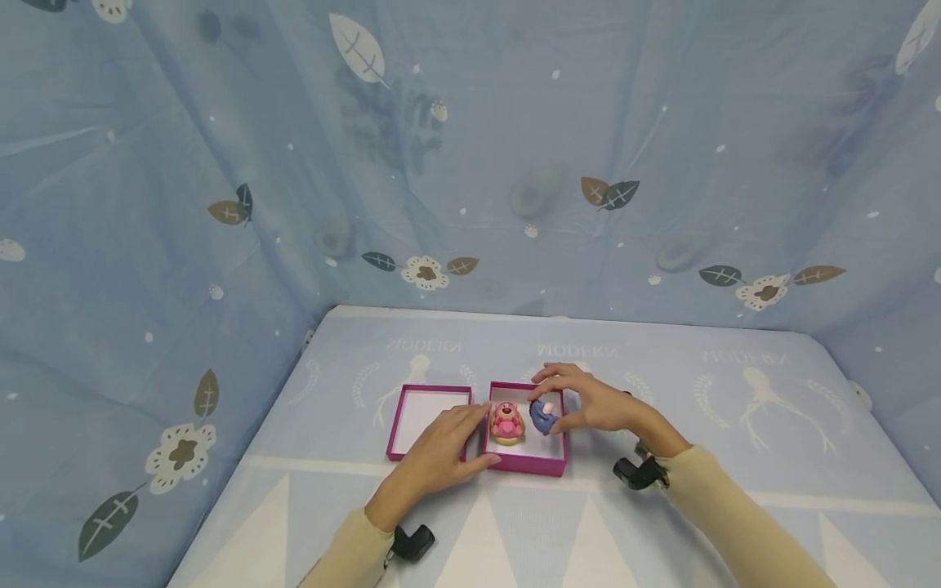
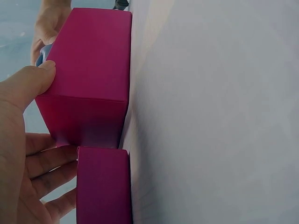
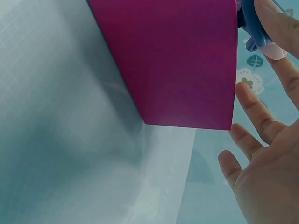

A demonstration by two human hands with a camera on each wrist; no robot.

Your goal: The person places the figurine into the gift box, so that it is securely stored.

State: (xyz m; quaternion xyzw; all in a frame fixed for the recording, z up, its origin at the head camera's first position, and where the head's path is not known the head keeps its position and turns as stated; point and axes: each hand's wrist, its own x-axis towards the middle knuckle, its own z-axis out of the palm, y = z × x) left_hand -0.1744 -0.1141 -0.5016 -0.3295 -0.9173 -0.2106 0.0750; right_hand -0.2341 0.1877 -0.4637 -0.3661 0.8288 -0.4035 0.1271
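A magenta box (image 1: 524, 465) with a white inside stands uncovered on the table. Inside it on the left lies a pink bear figurine (image 1: 507, 424) with a yellowish base. My right hand (image 1: 591, 400) pinches a blue figurine (image 1: 542, 416) with a pale pink part between thumb and forefinger, over the box's right half; in the right wrist view the other fingers spread beside the box wall. My left hand (image 1: 439, 445) holds the box's near left corner. Its thumb (image 2: 41, 78) presses at the front rim and its fingers lie along the left side, their tips partly hidden.
Left of the box lies its shallow magenta lid (image 1: 394, 425), white side up, partly behind my left hand. The pale patterned tabletop (image 1: 698, 408) extends right and toward me. Blue printed curtains (image 1: 470, 147) hang behind and on both sides.
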